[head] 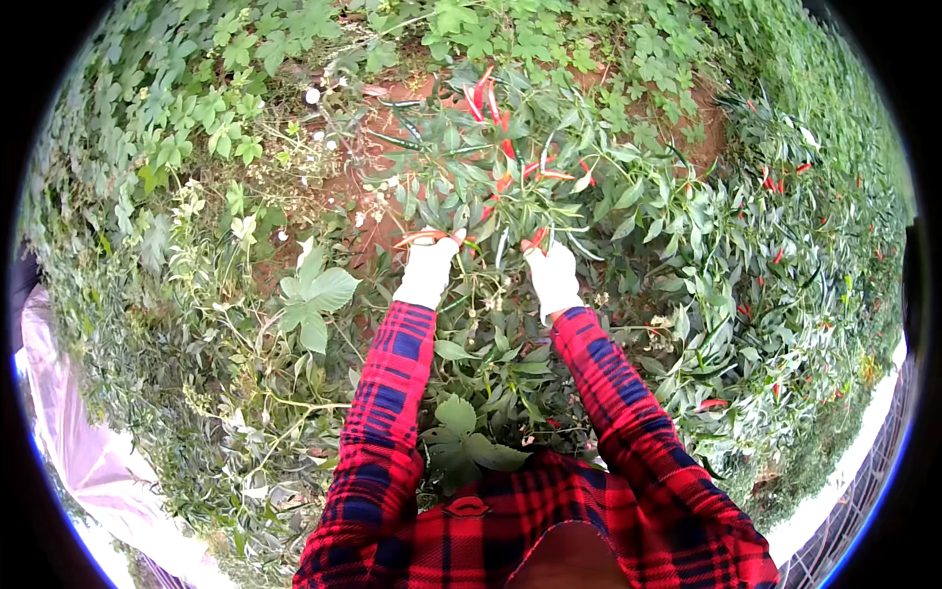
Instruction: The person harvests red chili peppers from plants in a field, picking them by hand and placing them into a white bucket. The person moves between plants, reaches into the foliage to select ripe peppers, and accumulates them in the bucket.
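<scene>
White gloves cover both of my hands, which reach into a chili pepper plant (471,169) bearing several red and dark green peppers. My left hand (429,263) is closed on a red chili pepper (421,236), whose curved end sticks out to the left. My right hand (552,272) has its fingertips closed on another red chili pepper (537,239). Just beyond the hands hang more red chili peppers (482,99) in a cluster among the leaves. A pale green pepper (503,247) hangs between the two hands.
More pepper plants (773,280) with red fruit fill the right side. Broad-leaved vines (500,29) spread across the top and left. Reddish soil (368,169) shows between the plants. Pale plastic sheeting (88,456) lies at the lower left, and a large lobed leaf (316,294) stands left of my left hand.
</scene>
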A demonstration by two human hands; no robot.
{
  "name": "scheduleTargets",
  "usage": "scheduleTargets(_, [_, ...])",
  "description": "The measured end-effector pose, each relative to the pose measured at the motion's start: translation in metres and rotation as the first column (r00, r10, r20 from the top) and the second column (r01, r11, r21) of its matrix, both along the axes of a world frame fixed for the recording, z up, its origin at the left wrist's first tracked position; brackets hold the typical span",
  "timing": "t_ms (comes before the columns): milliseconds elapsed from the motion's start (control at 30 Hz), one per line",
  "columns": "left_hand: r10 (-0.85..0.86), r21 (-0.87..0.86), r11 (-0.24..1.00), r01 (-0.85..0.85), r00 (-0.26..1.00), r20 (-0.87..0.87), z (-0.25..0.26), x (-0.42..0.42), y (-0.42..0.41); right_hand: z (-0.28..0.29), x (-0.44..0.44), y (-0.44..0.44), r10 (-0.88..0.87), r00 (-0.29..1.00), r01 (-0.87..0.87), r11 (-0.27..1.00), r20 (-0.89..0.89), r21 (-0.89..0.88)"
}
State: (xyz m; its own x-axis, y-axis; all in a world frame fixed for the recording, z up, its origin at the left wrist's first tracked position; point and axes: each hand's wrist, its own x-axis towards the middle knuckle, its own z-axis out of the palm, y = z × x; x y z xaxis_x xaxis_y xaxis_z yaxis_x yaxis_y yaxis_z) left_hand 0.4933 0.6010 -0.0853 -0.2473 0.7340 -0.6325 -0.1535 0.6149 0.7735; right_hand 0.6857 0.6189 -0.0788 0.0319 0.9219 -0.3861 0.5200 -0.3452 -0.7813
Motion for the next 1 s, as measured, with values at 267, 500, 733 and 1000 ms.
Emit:
scheduleTargets(267, [-0.196,0.164,0.955,0.248,0.939,-0.283,0.039,-0.008,-0.039,0.003,0.0,-0.057,-0.154,0.881,0.119,0.987,-0.447,-0.104])
scheduleTargets(500, [0.04,0.203,0.975,-0.092,0.967,0.25,0.045,-0.002,-0.09,-0.092,0.032,-0.04,-0.355,0.794,0.143,0.898,-0.494,-0.416])
scheduleTargets(733, [0.202,0.113,0.955,-0.275,0.879,0.433,0.04,-0.002,-0.078,0.05,0.019,-0.07,-0.558,0.455,0.145,0.815,-0.694,-0.56])
scheduleTargets(1000, [0.119,0.226,0.958,-0.179,0.959,0.258,0.02,0.0,-0.076,0.177,-0.022,-0.097,0.133,0.923,-0.134,0.991,-0.361,0.022])
